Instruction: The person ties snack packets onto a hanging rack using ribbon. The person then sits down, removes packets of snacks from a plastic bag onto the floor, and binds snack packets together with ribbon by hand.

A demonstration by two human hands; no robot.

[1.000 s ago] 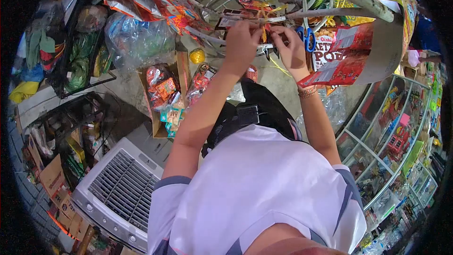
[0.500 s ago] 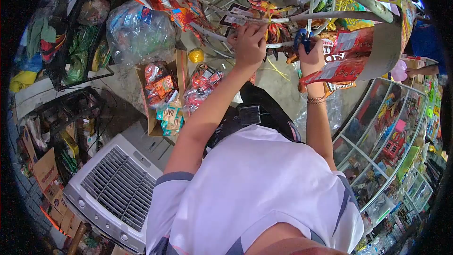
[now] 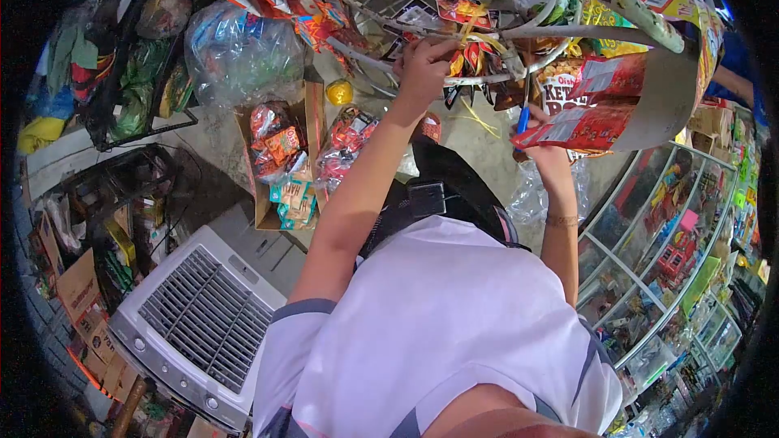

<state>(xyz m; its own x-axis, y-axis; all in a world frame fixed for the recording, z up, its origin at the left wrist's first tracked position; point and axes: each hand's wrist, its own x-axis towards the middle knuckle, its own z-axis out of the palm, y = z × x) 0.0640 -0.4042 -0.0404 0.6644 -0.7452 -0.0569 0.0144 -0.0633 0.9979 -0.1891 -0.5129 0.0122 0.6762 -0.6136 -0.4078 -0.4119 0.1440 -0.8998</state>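
My left hand is at the white metal ring rack, fingers bent together at the ring. What they pinch is hidden. Just right of them, small red-and-yellow packets hang by a yellow tie. Lower and to the right, my right hand is closed on blue-handled scissors, their blades pointing up toward the rack. A sheet of red packets partly overlaps that hand, and a Kettle snack bag hangs behind it.
A cardboard box of snack packs stands on the floor, beside a clear plastic bag. A grey-white air cooler is at lower left. A glass display case lines the right. Another person's arm shows at far right.
My right hand has moved down and slightly right with the scissors, away from the ring. My left hand has barely moved. The other person's hand at far right has shifted up.
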